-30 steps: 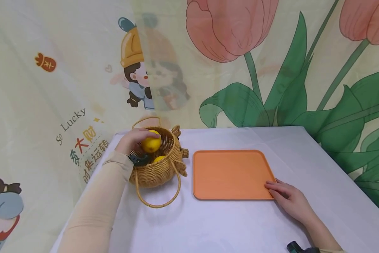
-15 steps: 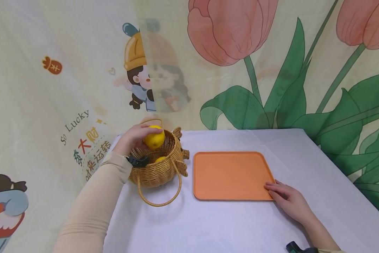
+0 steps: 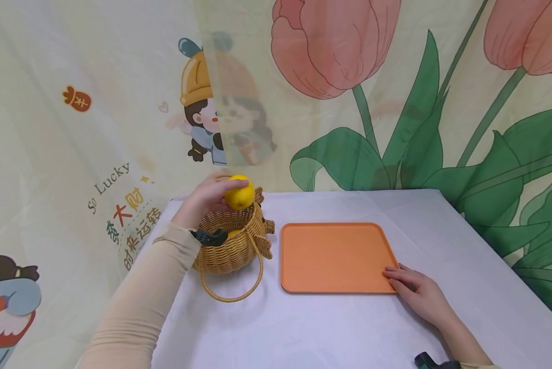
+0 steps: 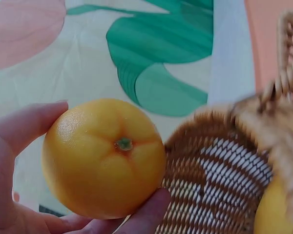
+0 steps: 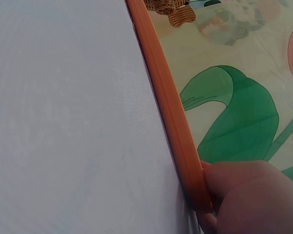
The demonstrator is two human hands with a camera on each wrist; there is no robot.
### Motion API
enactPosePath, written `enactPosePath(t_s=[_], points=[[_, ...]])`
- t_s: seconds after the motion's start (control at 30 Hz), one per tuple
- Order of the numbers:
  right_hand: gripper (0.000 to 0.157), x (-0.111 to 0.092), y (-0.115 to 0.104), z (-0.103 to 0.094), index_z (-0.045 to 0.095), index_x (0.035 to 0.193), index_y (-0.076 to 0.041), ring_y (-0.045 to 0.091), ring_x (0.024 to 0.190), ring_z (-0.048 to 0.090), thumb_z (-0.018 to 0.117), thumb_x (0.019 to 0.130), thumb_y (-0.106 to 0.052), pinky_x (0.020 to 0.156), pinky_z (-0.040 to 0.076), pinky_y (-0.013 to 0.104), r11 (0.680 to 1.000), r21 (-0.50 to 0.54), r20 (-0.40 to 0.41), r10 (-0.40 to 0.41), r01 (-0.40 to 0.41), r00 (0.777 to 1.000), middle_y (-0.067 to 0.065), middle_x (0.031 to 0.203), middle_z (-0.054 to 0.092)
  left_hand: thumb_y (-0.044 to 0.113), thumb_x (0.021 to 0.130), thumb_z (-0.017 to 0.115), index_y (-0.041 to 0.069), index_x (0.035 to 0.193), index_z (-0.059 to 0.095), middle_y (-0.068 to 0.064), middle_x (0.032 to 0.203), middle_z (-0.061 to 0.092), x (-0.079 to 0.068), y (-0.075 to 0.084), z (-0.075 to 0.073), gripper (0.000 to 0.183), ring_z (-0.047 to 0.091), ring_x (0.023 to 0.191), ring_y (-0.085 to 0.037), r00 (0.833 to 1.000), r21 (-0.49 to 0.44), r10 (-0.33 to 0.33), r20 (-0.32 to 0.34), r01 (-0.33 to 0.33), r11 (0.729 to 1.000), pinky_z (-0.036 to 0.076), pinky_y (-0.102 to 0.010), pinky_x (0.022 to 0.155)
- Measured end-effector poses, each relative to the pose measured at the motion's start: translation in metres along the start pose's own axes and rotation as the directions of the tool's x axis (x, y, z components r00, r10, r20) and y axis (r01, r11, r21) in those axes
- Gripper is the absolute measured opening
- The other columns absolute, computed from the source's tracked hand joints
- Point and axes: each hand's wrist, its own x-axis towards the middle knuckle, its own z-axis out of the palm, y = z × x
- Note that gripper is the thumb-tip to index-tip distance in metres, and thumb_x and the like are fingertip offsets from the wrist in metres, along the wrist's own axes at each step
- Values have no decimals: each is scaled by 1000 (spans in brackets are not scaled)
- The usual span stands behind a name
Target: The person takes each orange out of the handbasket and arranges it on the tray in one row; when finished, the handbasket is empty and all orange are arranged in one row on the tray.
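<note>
My left hand (image 3: 206, 197) holds a yellow-orange orange (image 3: 240, 195) above the wicker basket (image 3: 230, 259). In the left wrist view the thumb and fingers curl round the orange (image 4: 105, 158), whose green stem end faces the camera. Inside the basket lies another yellow fruit (image 4: 276, 212), mostly hidden by the rim. At the right, an orange rectangular tray (image 3: 336, 259) lies flat on the table. My right hand (image 3: 416, 292) grips the tray's near right corner. In the right wrist view its fingers (image 5: 244, 187) are against the tray's rim (image 5: 171, 117).
The basket is shaped like an animal, with a looped handle (image 3: 232, 299) hanging down in front. A white cloth covers the table (image 3: 322, 333). Behind it hangs a printed curtain (image 3: 340, 143) with tulips and cartoon figures.
My left hand has lifted the orange up out of the basket and shifted it slightly right. The right hand stays at the tray corner.
</note>
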Motion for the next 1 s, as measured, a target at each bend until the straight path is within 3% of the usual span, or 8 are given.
enactPosePath(t_s=[0.27,0.47,0.63,0.8,1.0], points=[[31,0,0,-1,73,127,-10,46,142,39,66,102,-26,108,33,69,1000,8,9,10,-10,1000,16,139,62,44,91,75,-4,136,50,-18,127,55,-3,11,21,70,67,96,-28,998,24,-59,-21,59,998,55,-45,94],[30,-1,0,-1,74,127,-11,46,142,39,67,102,-26,108,33,68,1000,11,6,1,-1,1000,15,138,63,44,91,75,-4,130,55,-18,120,58,1,12,42,65,68,91,-27,999,30,-19,28,18,999,56,-46,94],[31,0,3,-1,73,127,-10,46,142,39,65,102,-27,108,33,69,1000,2,5,8,-8,1000,15,139,63,44,89,78,-4,123,56,-19,116,59,2,14,62,63,68,84,-27,1000,33,18,21,-19,999,58,-48,89],[30,0,3,-1,74,127,-11,46,142,40,66,102,-26,109,33,68,1000,4,2,10,-10,1000,15,138,63,44,87,79,-5,126,53,-20,119,58,5,11,79,67,68,87,-27,999,11,15,32,-16,1000,60,-44,85],[29,1,4,-1,74,127,-12,45,142,40,66,102,-25,109,33,67,1000,9,-3,9,-9,1000,14,138,63,40,87,80,-5,126,53,-20,120,57,5,8,98,66,69,91,-28,997,-39,15,74,-12,999,57,-49,91]])
